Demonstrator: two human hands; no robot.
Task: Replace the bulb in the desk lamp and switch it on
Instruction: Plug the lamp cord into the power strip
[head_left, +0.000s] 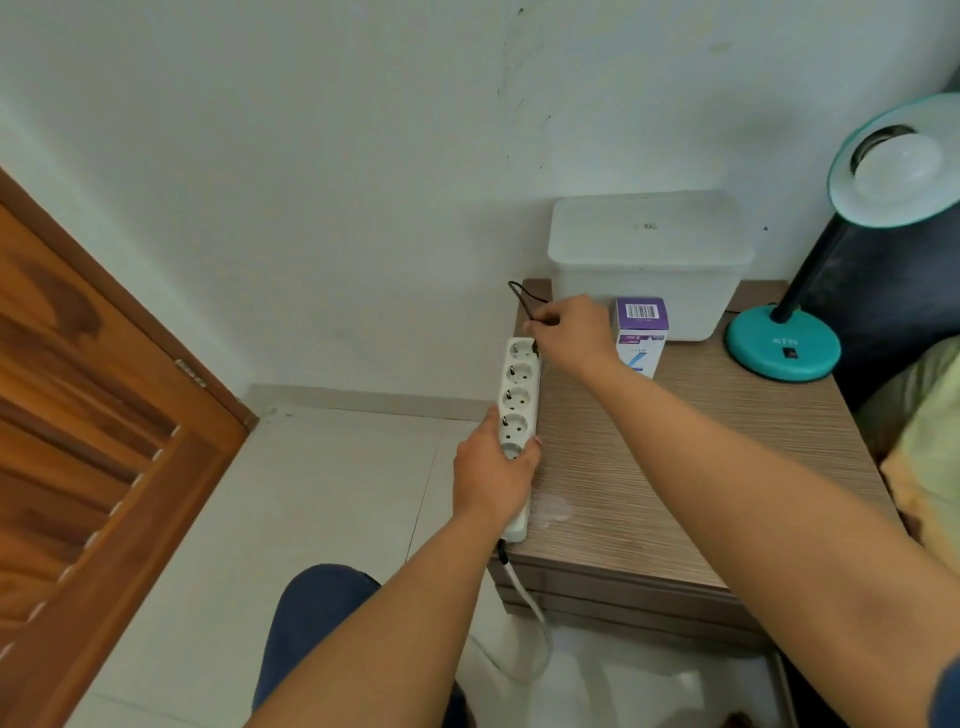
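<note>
With a bulb (897, 165) seated in the lamp (784, 343), left hand (491, 475) clamps the power strip (517, 400), right hand (571, 332) pinches the plug (535, 347) at its far socket; switching on remains

A scuffed white wall (363, 156), pale tiled floor (311, 519), wooden door (78, 415) left, woodgrain bedside table (701, 467) right.

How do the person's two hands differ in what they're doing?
The left hand clamps the near end of the white power strip; the right hand pinches a black plug at the strip's far socket. The left reaches less far than the right. Both are bare.
</note>
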